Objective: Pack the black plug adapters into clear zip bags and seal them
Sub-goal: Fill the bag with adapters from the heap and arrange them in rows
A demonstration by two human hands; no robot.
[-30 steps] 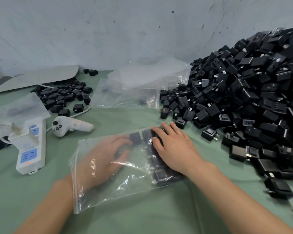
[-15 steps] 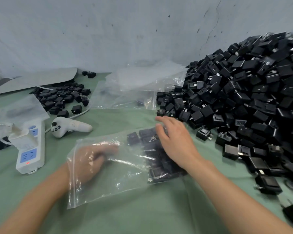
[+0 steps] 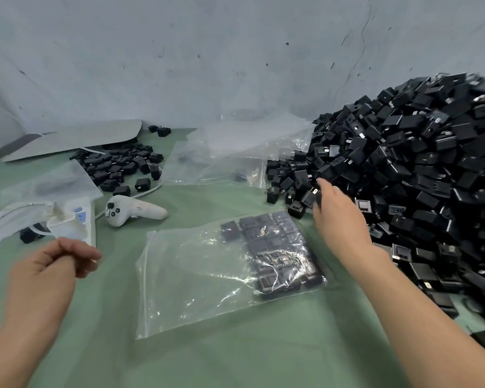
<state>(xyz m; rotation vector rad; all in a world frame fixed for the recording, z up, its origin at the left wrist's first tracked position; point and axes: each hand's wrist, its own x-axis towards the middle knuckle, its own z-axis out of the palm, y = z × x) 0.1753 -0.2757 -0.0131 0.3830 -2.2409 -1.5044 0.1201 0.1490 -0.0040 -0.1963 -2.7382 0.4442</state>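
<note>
The clear zip bag [image 3: 196, 278] is laid flat on the green worktop [image 3: 235, 354], between the two hands and touched by neither. A block of black plug adapters [image 3: 275, 247] is packed in rows inside it, at the end nearer the right fingers, and the remainder of the bag is seen to hold nothing. The right hand [image 3: 340, 222] is stretched forward, its fingers [image 3: 324, 189] kept fairly straight and slightly apart. Their tips are set against loose adapters at the foot of the large adapter pile [image 3: 420, 175], and nothing is seen clasped in them. The left hand [image 3: 48, 267] is held to the left of the bag and is blurred, its fingers [image 3: 76, 256] loosely curled toward the thumb with nothing held. Just beyond the left fingers a white power strip [image 3: 81, 219] and a white handheld controller [image 3: 136, 211] are laid, and farther beyond them a smaller heap of adapters [image 3: 118, 166] is spread. Empty clear bags [image 3: 235, 152] are stacked just left of the right fingertips.
</note>
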